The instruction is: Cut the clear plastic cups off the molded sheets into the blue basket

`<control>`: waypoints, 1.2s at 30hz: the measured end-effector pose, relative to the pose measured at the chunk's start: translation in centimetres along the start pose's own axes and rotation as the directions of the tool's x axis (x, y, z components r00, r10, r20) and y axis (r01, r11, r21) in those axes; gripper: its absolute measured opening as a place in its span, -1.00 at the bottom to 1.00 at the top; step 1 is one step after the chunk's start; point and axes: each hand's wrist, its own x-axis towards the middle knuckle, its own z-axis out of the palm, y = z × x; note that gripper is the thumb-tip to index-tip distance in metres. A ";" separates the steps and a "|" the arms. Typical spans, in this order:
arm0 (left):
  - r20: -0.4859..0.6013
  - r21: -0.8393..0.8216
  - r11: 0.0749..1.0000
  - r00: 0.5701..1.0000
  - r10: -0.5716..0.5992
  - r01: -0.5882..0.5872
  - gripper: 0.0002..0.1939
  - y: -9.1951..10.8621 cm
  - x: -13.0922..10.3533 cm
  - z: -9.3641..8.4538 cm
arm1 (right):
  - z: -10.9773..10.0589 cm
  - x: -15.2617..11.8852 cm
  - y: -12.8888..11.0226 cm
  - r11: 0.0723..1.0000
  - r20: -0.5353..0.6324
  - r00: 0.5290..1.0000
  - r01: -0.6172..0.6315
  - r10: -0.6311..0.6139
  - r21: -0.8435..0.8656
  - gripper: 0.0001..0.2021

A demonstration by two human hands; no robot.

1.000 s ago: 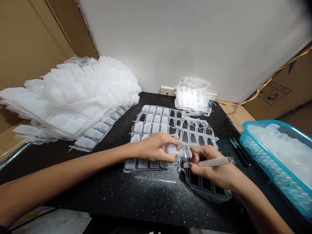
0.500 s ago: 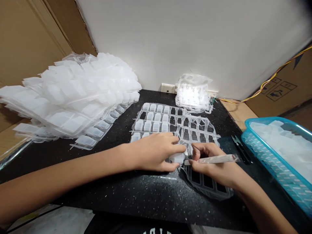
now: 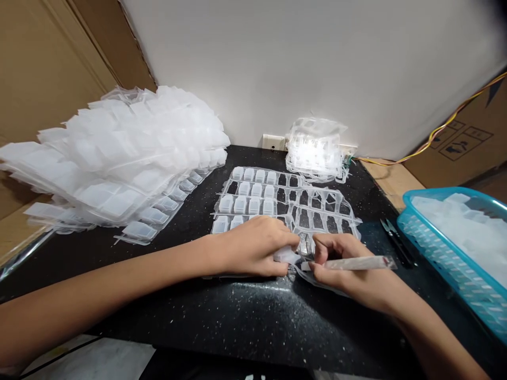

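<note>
Glare whitens the plastic bundle (image 3: 316,150) (nearly blown out); top-right corner dim.

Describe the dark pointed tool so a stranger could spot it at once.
Find the blue basket at the right of the black worktop. Just left of it lies a slim dark tool, its two pale, pointed tips aimed toward the back wall. That dark body sets it apart from the translucent plastic sheet nearby.

This is looking like a small workshop: plastic sheets (image 3: 134,142) are lying heaped at ten o'clock, a basket (image 3: 423,232) is holding loose pieces (image 3: 471,224) at four, a carton (image 3: 443,166) is standing at two.
</note>
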 end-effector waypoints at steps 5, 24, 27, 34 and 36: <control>-0.006 -0.230 0.971 0.997 -0.071 0.068 -0.90 -1.1 0.2 0.5 | 0.1 -0.1 0.1 1.000 0.016 1.000 -0.007 0.007 -0.023 -0.79; 0.154 -0.217 0.972 0.986 -0.056 0.089 -0.74 -0.8 -0.4 -1.6 | -0.2 -1.3 -0.7 1.000 0.002 1.000 -0.008 0.008 0.023 -0.70; 0.137 -0.203 0.977 0.990 -0.033 0.061 -0.76 -0.6 -0.5 -1.6 | 0.1 -1.0 -0.8 1.000 -0.013 1.000 -0.009 0.009 0.016 -0.69; 0.054 -0.055 0.998 0.998 -0.020 0.023 -0.75 0.4 -1.0 -0.7 | 1.8 -1.9 0.0 0.997 -0.168 0.985 -0.036 0.025 -0.061 -0.66; 0.039 -0.005 1.000 0.999 -0.007 0.008 -0.76 0.7 -1.0 -0.5 | 2.8 -2.6 0.8 0.994 -0.234 0.971 -0.063 0.040 -0.089 -0.63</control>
